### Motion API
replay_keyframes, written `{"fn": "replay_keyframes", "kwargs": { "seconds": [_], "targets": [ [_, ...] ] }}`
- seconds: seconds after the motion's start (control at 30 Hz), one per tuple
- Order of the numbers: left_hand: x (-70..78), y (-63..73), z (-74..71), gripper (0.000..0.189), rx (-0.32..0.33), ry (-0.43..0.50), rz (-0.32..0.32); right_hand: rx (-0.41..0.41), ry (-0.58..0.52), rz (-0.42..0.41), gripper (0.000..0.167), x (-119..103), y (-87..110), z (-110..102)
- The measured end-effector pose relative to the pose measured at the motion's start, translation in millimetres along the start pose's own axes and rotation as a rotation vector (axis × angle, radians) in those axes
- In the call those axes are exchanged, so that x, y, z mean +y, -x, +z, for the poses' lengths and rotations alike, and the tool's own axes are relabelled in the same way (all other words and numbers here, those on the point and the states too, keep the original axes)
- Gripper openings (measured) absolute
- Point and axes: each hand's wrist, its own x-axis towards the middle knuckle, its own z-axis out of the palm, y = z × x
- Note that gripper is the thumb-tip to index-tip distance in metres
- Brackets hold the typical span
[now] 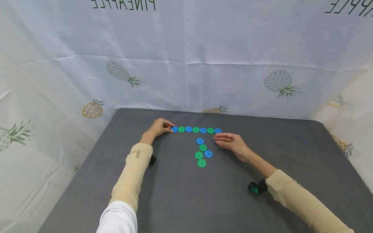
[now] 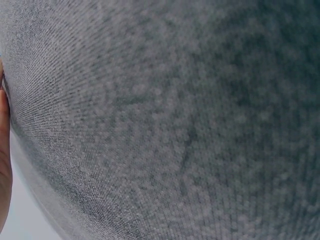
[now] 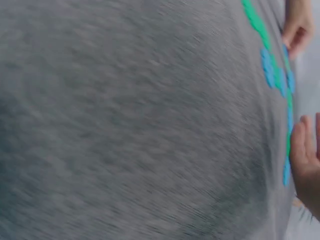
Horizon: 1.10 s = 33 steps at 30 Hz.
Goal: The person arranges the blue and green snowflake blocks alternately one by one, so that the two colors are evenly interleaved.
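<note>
Several flat, notched plastic discs in blue and green form an alternating row across the far part of the table. At the row's left end, my left hand (image 1: 158, 128) pinches the edge of a blue notched disc (image 1: 174, 129) between thumb and fingers. My right hand (image 1: 233, 144) hovers with nearly straight fingers just below the row's right end, close to another blue disc (image 1: 217, 130), holding nothing. The right wrist view also catches the right hand (image 3: 309, 165) beside the row. Only a sliver of the left hand (image 2: 4, 150) shows in the left wrist view.
Below the row lie several loose discs, among them a blue one (image 1: 208, 154) and a green one (image 1: 201, 163). They rest on a dark grey table (image 1: 180, 197). A pale curtain (image 1: 186, 42) with pineapple prints hangs behind the table's far edge.
</note>
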Motion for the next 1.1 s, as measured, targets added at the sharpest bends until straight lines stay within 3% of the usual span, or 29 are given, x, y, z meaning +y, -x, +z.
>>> {"fn": "replay_keyframes", "kwargs": {
  "seconds": [0.17,0.5,0.67,0.93,1.1],
  "targets": [
    [0.4,-1.1,0.5,0.028,0.003,-0.004,0.02,-0.099,0.034,-0.023,0.042,7.0,3.5,12.0],
    [0.9,-3.0,-0.7,0.028,0.011,-0.011,0.029,-0.279,0.165,0.03,0.037,10.8,12.0,39.8],
    [-0.6,-2.1,0.6,0.028,0.002,-0.014,0.015,-0.309,0.169,0.035,0.034,12.9,10.3,42.5],
    [-2.1,-0.8,1.7,0.028,0.008,-0.007,0.031,-0.344,0.224,-0.045,0.035,23.2,3.5,42.1],
    [-2.6,-1.3,2.8,0.028,0.01,-0.003,0.033,-0.417,0.386,-0.134,0.039,22.8,1.7,45.0]
  ]
}}
